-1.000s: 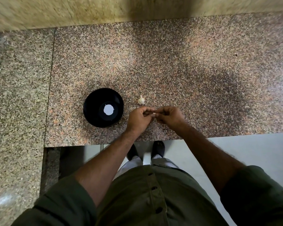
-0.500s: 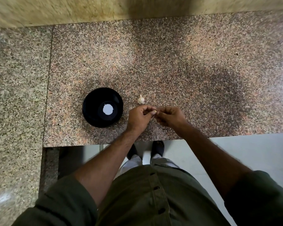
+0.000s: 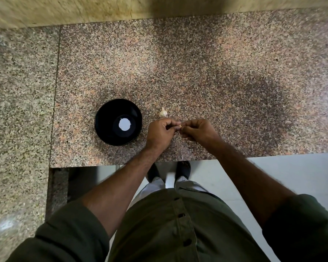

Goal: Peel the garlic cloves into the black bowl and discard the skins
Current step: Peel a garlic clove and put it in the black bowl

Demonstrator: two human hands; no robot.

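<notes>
A person is standing at a speckled granite tabletop (image 3: pixel 197 63), peeling garlic with both hands. On the left, the black bowl (image 3: pixel 118 121) is sitting on the stone with only a pale round patch showing at its bottom; no peeled clove is visible inside, so the job appears to be at an early stage. Just right of the bowl and a little farther back, a garlic piece (image 3: pixel 163 112) with a pointed tip is lying untouched, just beyond the left hand's knuckles. Nearer, the left hand (image 3: pixel 160 132) is curling its fingers around a small clove (image 3: pixel 179 126), only a pale sliver of which is peeking out where the fingertips are meeting. The right hand (image 3: pixel 198 130) is pinching at that same clove from the other side, apparently working the skin loose. No discarded skins are showing on the stone. By the look of it, this clove is not yet bare, and the second piece, the drop into the bowl and the skin disposal are all remaining.
</notes>
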